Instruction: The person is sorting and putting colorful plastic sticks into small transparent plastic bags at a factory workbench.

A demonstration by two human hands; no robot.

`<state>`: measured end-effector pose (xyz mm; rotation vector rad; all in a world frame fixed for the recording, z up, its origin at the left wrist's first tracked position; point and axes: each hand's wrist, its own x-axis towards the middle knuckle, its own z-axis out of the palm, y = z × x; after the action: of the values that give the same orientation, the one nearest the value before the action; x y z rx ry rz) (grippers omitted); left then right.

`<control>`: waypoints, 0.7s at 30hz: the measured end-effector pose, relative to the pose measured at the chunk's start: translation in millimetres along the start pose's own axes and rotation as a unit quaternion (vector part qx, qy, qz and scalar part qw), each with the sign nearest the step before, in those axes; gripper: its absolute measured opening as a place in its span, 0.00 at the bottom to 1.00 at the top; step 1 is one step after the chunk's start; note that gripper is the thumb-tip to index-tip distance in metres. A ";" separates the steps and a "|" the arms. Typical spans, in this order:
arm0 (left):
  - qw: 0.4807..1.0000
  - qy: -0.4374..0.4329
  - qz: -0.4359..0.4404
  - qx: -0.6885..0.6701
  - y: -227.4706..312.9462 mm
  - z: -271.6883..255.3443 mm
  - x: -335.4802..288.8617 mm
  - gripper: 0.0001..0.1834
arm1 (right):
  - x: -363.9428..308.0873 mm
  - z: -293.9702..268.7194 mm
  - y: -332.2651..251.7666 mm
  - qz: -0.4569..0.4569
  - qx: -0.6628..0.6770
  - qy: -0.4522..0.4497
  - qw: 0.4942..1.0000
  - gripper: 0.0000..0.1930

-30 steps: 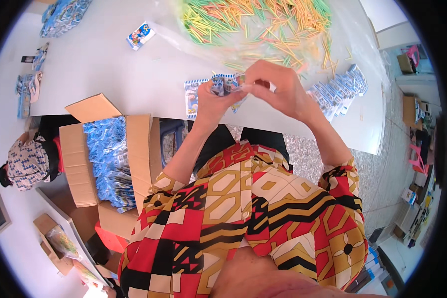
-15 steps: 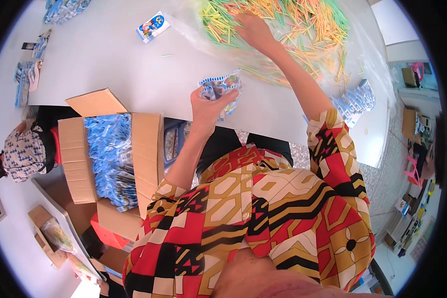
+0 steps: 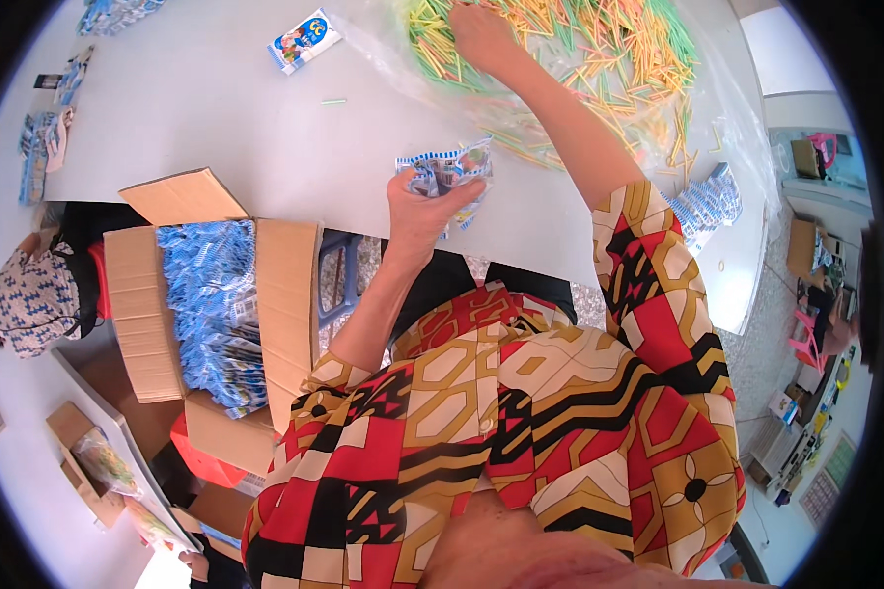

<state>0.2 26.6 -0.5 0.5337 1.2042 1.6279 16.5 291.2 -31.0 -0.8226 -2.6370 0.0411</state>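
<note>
My left hand (image 3: 417,211) is closed round a small blue-and-white plastic packet (image 3: 452,172), held above the table's near edge with its top spread wide. At the far side, my right hand (image 3: 483,41) reaches into a heap of thin green, yellow, orange and pink sticks (image 3: 619,59) on a clear plastic sheet (image 3: 383,74). Its fingers curl down among the sticks, so whatever they grip is hidden. A fanned stack of blue-and-white packets (image 3: 707,206) lies near my right forearm.
Left of me stands an open cardboard box (image 3: 287,304) packed with blue packets (image 3: 211,304). One flat packet (image 3: 304,41) and a stray green stick (image 3: 334,101) lie on the white table (image 3: 196,108). Another person (image 3: 39,294) sits at the far left.
My right hand has moved slightly farther away and left within the stick heap. My left hand, still holding the packet, has shifted a little to the right.
</note>
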 end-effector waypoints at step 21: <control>1.000 -0.022 0.002 0.013 -2.1 6.0 1.3 0.14 | -44.3 -27.5 61.5 0.141 0.340 -0.016 0.930 0.14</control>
<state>5.5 30.5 -0.2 0.5871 1.1930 1.5982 93.4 315.4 -29.1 -0.9219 -2.2468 0.9853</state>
